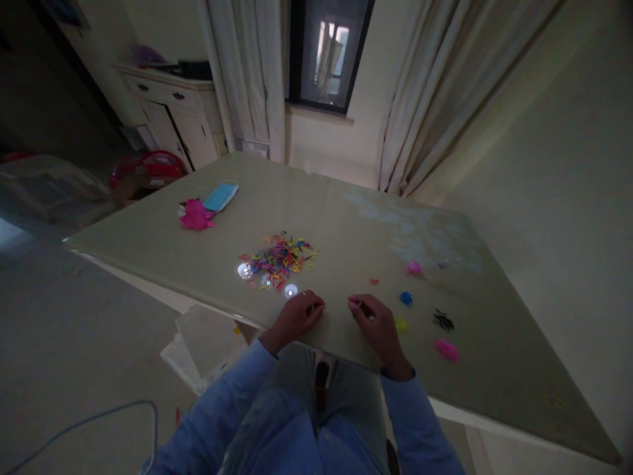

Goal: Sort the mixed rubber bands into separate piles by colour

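Note:
My left hand rests near the table's front edge, fingers curled and thumb against them. Just beyond it lies a loose pile of small, thin, many-coloured bands or strips. Apart from it, my right hand is closed in a pinch; whatever either hand holds, if anything, is too small to make out. Around my right hand are small single-colour heaps: yellow beside it, blue, orange, black, a pink one farther back and another pink one nearer.
On the table, a blue face mask lies at the far left beside a crumpled pink piece. Light reflections show by the pile. A white cabinet stands behind, with a red object on the floor before it.

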Motion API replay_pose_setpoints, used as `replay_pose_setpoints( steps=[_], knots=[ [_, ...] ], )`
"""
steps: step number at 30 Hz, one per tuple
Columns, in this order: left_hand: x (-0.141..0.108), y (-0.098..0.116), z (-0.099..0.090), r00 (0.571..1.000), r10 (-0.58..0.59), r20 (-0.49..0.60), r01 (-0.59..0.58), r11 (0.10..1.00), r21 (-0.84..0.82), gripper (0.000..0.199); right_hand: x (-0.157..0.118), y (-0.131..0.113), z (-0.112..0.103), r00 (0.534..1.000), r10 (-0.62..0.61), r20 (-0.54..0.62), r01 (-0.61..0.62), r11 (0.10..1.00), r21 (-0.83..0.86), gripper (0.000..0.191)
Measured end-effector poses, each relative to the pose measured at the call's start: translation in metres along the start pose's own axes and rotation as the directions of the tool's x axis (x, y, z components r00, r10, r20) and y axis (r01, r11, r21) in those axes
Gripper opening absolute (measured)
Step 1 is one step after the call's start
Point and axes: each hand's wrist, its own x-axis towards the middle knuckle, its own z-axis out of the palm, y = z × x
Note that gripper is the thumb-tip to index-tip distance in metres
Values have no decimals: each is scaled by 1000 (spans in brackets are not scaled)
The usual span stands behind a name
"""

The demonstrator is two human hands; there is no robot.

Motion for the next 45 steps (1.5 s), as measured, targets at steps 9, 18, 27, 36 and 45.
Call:
replay_pose_setpoints(
  steps=[9, 18, 27, 36, 45],
  knots=[
    [-1, -2, 7, 1000, 2, 20, -2, 1000, -7, 18, 130, -14, 88, 930, -66, 362, 196, 922, -335, 24],
    [-3, -8, 5, 999, 11, -40, -17, 987, -160, 17, 160, -11, 107, 859, -35, 510, 296, 848, -439, 16],
    [-3, -7, 3, 999, 13, -48, -22, 982, -189, 17, 154, -9, 102, 867, -87, 490, 318, 854, -411, 14],
    [-3, -7, 4, 998, -1, -67, -11, 984, -176, 18, 102, -35, 47, 975, 155, 160, -222, 751, 622, 22],
    [-2, -9, 3, 996, 34, -82, -46, 987, -153, 19, 15, -79, -10, 898, 242, 369, -297, -287, 911, 18]
  ],
)
